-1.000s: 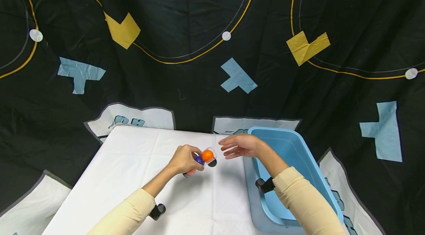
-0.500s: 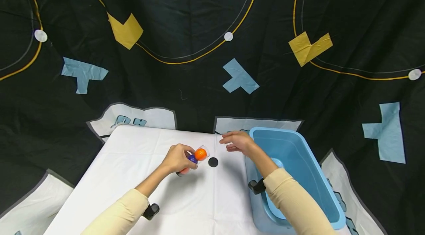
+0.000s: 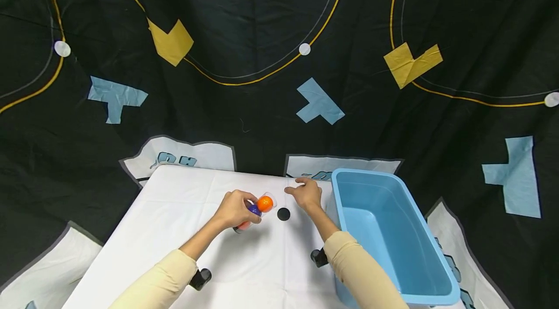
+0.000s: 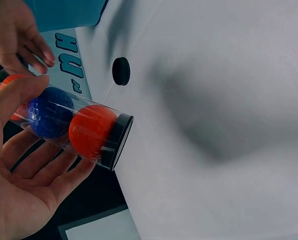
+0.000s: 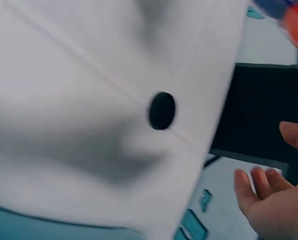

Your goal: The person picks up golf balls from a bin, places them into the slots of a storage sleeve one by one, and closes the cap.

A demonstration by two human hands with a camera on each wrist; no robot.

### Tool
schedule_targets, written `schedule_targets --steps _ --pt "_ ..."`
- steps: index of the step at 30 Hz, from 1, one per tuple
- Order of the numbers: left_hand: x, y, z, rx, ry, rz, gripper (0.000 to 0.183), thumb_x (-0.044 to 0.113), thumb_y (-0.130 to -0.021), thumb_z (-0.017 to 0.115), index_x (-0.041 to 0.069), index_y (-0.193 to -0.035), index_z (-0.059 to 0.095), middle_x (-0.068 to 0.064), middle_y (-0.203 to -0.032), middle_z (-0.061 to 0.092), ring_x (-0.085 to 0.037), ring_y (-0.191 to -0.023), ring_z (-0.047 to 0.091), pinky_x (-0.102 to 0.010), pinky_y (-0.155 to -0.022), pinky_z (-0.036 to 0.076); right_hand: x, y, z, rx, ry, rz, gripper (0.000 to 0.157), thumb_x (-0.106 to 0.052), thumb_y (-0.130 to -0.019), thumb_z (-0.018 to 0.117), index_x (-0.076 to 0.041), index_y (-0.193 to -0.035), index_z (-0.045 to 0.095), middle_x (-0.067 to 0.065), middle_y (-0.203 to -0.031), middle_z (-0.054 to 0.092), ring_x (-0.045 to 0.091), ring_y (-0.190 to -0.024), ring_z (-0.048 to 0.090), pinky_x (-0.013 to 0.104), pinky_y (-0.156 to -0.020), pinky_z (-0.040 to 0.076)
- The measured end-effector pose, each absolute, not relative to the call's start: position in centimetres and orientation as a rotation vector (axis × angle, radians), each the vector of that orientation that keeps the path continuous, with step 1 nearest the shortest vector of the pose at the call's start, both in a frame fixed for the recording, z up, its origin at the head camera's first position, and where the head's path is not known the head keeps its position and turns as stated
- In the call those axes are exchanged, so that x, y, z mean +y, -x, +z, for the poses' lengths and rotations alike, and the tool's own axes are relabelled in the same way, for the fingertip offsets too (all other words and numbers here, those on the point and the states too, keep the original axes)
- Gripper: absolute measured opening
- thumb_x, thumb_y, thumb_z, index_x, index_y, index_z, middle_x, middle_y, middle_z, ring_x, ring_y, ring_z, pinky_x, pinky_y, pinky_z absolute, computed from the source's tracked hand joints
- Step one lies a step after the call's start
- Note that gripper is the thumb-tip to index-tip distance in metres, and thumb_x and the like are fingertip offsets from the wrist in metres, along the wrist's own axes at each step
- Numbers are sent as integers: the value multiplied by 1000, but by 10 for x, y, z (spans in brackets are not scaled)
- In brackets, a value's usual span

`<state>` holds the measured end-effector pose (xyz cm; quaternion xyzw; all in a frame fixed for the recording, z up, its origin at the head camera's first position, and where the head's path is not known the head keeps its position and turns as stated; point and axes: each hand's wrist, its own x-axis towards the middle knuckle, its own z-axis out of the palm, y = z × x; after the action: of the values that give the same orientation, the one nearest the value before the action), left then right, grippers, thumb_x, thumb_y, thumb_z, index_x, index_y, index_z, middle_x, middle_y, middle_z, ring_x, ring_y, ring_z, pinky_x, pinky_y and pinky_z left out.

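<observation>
My left hand [image 3: 233, 208] grips a clear plastic tube [image 4: 77, 101] of balls, tilted above the table. Inside sit a blue ball [image 4: 51, 112] and a red-orange ball [image 4: 92, 131] near the black end cap [image 4: 119, 141]. Another orange ball [image 3: 264, 203] lies at the tube's far end, where no black cap shows. A loose black cap [image 3: 283, 214] rests flat on the white table. Just beyond that cap, my right hand [image 3: 307, 195] hovers with nothing in it, thumb and fingers apart and slightly bent.
A light-blue plastic tub [image 3: 395, 187] stands at the right of the white-covered table [image 3: 262, 270], beside my right forearm; no item shows inside it. Black cloth [image 3: 244, 120] with tape pieces hangs behind the table's far edge.
My right hand and forearm have moved left, off the tub and toward the loose cap. My left hand drew the tube slightly left at first, uncovering the cap, then stayed nearly still.
</observation>
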<state>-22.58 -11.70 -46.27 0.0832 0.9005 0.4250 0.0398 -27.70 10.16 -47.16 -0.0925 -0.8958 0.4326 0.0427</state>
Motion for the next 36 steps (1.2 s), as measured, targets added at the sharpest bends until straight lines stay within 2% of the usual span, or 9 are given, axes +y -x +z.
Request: schedule_targets --steps 6,11,16,21,28,36 --pt "-115 227 -464 2754 -247 1319 39 16 -65 94 6 -98 78 -7 -85 77 -17 -75 69 -33 -68 60 92 271 -509 -2629 354 1273 47 -22 -78 81 -1 -118 71 20 -103 74 39 -102 62 49 -91 49" --pt "-115 226 -466 2751 -253 1328 38 16 -65 94 6 -98 78 -7 -84 77 -17 -75 70 -33 -67 60 84 266 -534 -2619 382 1273 48 -19 -78 81 -1 -121 70 22 -104 72 37 -98 64 49 -88 53" --pt "-115 226 -467 2753 -250 1323 38 16 -65 94 6 -98 78 -7 -84 77 -17 -74 70 -32 -67 60 77 262 -557 -2625 354 1266 48 -15 -76 80 1 -120 69 22 -106 72 37 -99 66 50 -89 53" --pt "-114 226 -467 2753 -252 1328 38 17 -65 94 7 -98 78 -7 -85 78 -17 -74 70 -31 -67 60 77 258 -577 -2615 355 1250 52 -15 -73 78 1 -122 68 23 -110 72 38 -105 67 50 -95 51" --pt "-115 225 -466 2761 -257 1323 37 17 -65 94 7 -97 78 -8 -85 78 -18 -75 70 -32 -67 60 79 255 -592 -2624 273 1179 52 -12 -69 80 2 -118 69 21 -99 69 37 -96 64 51 -90 51" --pt "-114 226 -468 2759 -265 1309 37 18 -66 94 7 -97 78 -9 -86 77 -17 -75 70 -31 -67 60 76 256 -596 -2645 306 1163 47 -11 -68 80 4 -112 71 21 -97 63 36 -98 57 50 -89 48"
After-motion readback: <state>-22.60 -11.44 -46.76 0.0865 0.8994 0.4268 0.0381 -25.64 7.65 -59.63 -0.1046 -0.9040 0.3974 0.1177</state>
